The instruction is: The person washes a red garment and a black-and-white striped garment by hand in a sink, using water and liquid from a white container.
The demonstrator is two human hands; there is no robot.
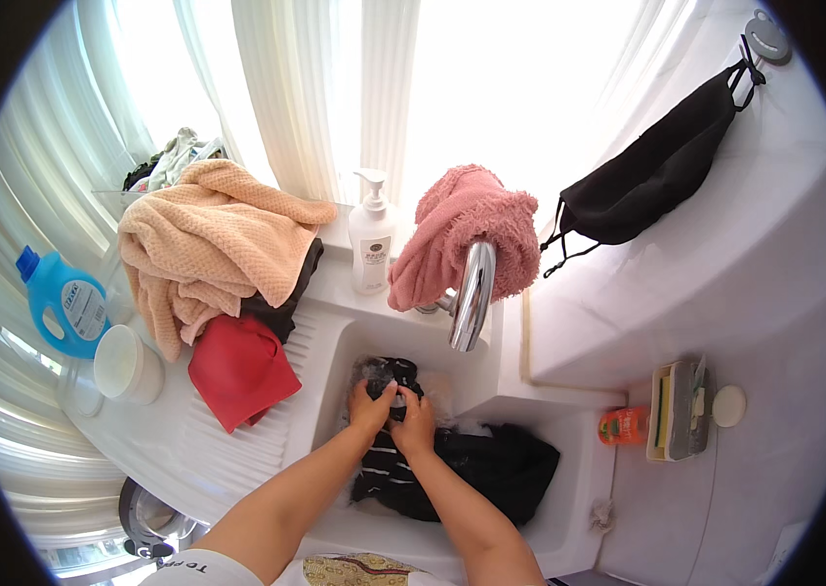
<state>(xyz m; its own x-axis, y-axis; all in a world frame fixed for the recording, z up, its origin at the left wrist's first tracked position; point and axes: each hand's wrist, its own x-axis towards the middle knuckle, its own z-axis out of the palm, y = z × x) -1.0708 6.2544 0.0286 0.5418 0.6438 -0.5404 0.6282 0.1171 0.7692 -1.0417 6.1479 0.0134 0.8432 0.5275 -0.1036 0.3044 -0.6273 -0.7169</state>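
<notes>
My left hand (pixel 370 405) and my right hand (pixel 415 427) are pressed together in the white sink (pixel 335 363), both gripping a bunched part of a wet black garment with thin white stripes (pixel 395 479). The cloth's bunched end (pixel 395 374) sticks up just beyond my fingers, with foam around it. The remainder of the dark fabric (pixel 506 467) spreads out to the right in the basin. A chrome faucet (pixel 472 295) hangs over the sink just beyond my hands.
A pink towel (pixel 462 230) drapes over the faucet. A white pump bottle (pixel 371 239) stands behind the sink. Left on the ribbed drainboard lie a red cloth (pixel 239 369), a peach towel (pixel 203 244), a white tub (pixel 125 363) and a blue detergent bottle (pixel 63 303). A black face mask (pixel 657 171) hangs right.
</notes>
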